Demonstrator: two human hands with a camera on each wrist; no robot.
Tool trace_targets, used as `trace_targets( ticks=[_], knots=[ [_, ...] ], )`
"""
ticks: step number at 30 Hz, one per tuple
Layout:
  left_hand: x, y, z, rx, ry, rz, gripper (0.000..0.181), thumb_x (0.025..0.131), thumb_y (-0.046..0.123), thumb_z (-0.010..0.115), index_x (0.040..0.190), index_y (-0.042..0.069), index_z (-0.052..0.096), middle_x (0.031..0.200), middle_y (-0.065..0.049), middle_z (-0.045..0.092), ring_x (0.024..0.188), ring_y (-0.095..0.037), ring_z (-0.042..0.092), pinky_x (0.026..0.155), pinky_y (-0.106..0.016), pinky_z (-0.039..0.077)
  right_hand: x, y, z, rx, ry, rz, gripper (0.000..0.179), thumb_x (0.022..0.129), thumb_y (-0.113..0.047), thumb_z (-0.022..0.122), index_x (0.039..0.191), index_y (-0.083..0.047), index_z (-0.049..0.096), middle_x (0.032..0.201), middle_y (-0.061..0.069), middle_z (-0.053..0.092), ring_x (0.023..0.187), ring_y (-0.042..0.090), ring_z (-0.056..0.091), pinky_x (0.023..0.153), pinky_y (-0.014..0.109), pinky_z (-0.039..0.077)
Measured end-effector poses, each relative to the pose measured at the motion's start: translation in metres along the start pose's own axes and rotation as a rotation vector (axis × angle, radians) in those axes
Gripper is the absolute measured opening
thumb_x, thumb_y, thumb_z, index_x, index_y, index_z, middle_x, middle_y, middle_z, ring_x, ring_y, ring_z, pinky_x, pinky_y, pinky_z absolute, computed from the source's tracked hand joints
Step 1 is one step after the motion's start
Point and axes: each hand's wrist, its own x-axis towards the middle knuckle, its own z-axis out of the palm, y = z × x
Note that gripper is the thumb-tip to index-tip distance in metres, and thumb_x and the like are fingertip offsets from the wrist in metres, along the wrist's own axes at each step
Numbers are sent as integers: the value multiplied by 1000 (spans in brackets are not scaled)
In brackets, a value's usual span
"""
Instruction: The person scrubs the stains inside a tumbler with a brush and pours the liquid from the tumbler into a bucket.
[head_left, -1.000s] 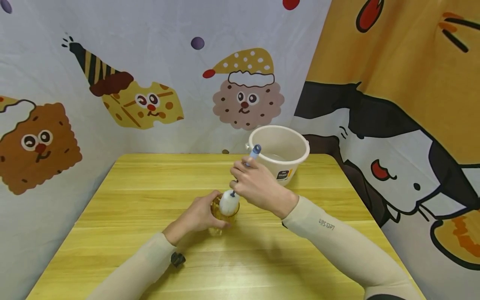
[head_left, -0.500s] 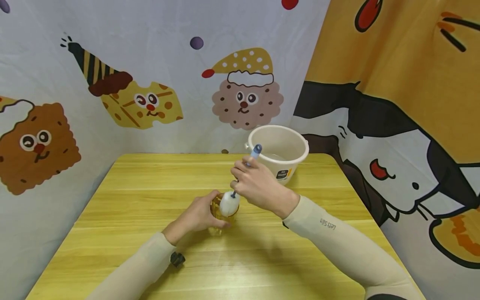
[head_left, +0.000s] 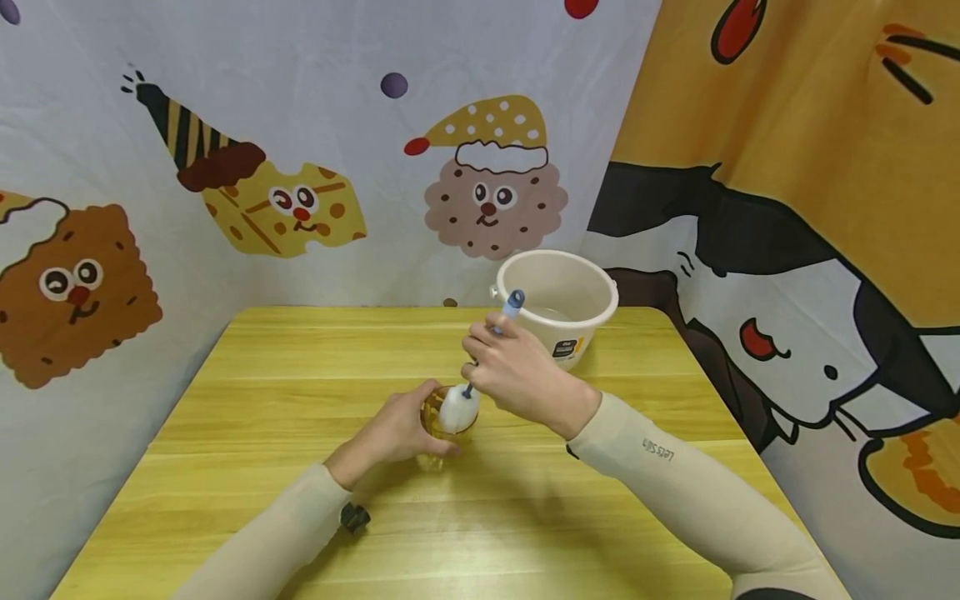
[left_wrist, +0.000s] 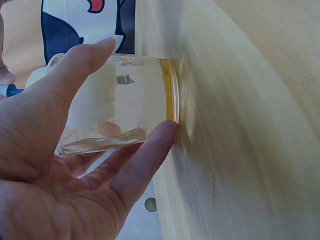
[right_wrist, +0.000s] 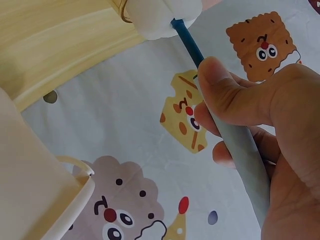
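An amber-tinted clear glass [left_wrist: 135, 95] stands upright on the wooden table. My left hand [head_left: 395, 427] grips it from the left, thumb on the near side and fingers round the far side. In my right hand [head_left: 517, 367] is a cup brush with a blue-grey handle [right_wrist: 240, 150], held at a slant above the glass. The brush's white sponge head [head_left: 459, 408] sits partly inside the glass mouth. In the left wrist view the sponge shows through the glass wall, while part of it stays outside the rim.
Behind my right hand a white bucket [head_left: 558, 287] with a dark label stands at the table's back right; some liquid seems to lie in its bottom. Cartoon-printed cloth [head_left: 300, 125] hangs behind and along the sides of the wooden table [head_left: 300, 350].
My right hand and the brush have shifted very slightly to the right. My left hand and the glass keep their place.
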Motion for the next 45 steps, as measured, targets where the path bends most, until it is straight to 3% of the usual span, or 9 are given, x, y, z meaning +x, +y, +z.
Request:
trace_targets(
  ticks=[26, 45],
  knots=[
    [0, -1, -1, -10, 1, 15, 83, 80, 39, 111, 145, 15, 66, 136, -10, 82, 113, -22, 77, 92, -46, 65, 2, -3, -3, -13, -15, -13, 17, 85, -18, 98, 94, -28, 88, 107, -6, 82, 112, 20, 69, 113, 40, 46],
    [0, 1, -2, -18, 2, -19, 86, 78, 41, 111, 147, 17, 66, 128, -6, 82, 109, -21, 75, 93, -46, 64, 5, -8, -5, 3, -29, -19, 16, 85, -20, 98, 95, -28, 88, 109, -6, 83, 116, 20, 71, 115, 40, 47]
  ],
)
